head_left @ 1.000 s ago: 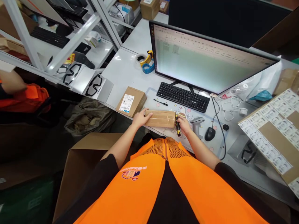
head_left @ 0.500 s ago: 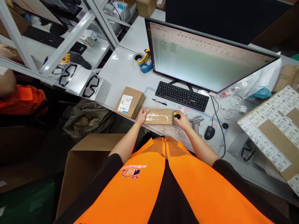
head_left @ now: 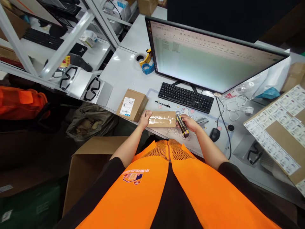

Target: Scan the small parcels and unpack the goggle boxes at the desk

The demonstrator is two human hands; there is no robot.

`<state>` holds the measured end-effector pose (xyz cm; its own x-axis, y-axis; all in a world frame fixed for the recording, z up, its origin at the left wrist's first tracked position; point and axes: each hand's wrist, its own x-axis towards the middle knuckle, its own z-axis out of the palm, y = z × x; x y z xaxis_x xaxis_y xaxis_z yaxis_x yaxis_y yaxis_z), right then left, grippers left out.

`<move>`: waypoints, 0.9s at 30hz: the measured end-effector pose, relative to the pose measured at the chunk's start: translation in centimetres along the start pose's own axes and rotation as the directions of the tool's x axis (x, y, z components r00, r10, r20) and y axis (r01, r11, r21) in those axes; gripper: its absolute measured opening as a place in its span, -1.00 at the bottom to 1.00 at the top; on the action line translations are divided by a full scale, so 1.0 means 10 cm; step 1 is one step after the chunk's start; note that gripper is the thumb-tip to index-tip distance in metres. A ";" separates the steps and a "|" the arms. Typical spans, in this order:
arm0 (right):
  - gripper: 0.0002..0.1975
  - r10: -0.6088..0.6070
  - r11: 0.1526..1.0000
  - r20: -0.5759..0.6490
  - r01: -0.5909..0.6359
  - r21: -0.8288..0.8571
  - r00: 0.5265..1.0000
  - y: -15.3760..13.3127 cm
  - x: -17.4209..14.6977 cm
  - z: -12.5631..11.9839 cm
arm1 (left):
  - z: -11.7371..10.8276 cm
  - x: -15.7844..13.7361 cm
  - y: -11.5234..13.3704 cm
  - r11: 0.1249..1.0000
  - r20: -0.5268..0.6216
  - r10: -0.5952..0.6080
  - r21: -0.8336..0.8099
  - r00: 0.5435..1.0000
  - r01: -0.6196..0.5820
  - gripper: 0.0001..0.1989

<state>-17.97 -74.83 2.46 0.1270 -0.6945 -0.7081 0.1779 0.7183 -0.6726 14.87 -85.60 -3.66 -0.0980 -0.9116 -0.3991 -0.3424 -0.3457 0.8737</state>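
A brown cardboard box (head_left: 162,119) with shiny clear tape along its top lies at the desk's front edge. My left hand (head_left: 145,119) grips its left end, thumb on top. In my right hand (head_left: 188,122) is a yellow-and-black utility knife (head_left: 182,126), its front end by the box's right edge and its handle slanting down toward me. Whether the blade touches the box I cannot tell. Just left of my left hand stands a second cardboard box (head_left: 132,105) with a white label. A grey handheld scanner (head_left: 202,121), partly hidden by my right hand, lies beyond it.
A keyboard (head_left: 186,97) and a pen (head_left: 162,104) lie behind the box, below a large monitor (head_left: 214,57). A mouse (head_left: 214,135) and cable are at the right. Tape dispensers (head_left: 147,65) stand further back. An open carton (head_left: 95,146) sits below the desk's left front.
The utility knife has turned in my right hand, its handle now pointing toward me and showing in full length. My left hand and the box have stayed put.
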 end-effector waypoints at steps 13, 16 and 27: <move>-0.49 -0.142 0.880 -0.066 0.096 -0.465 0.988 0.14 0.04 0.15 | 0.02 -0.01 0.01 0.999 -0.056 -0.019 0.039 0.998 0.021 -0.61; -0.41 -0.091 0.860 -0.018 0.069 -0.505 0.996 0.21 -0.07 0.15 | 0.04 -0.04 0.03 0.999 -0.059 -0.018 0.041 0.998 0.020 -0.61; -0.50 -0.034 0.990 -0.213 0.004 -0.141 0.976 0.61 -0.31 0.47 | 0.19 -0.22 0.07 0.994 -0.183 -0.085 0.048 0.979 0.095 -0.50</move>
<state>-12.70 -68.45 1.54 -0.0897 -0.6944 -0.7140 0.0393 0.7139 -0.6992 13.07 -83.36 -2.70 0.1038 -0.9041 -0.4145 -0.3942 -0.4200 0.8174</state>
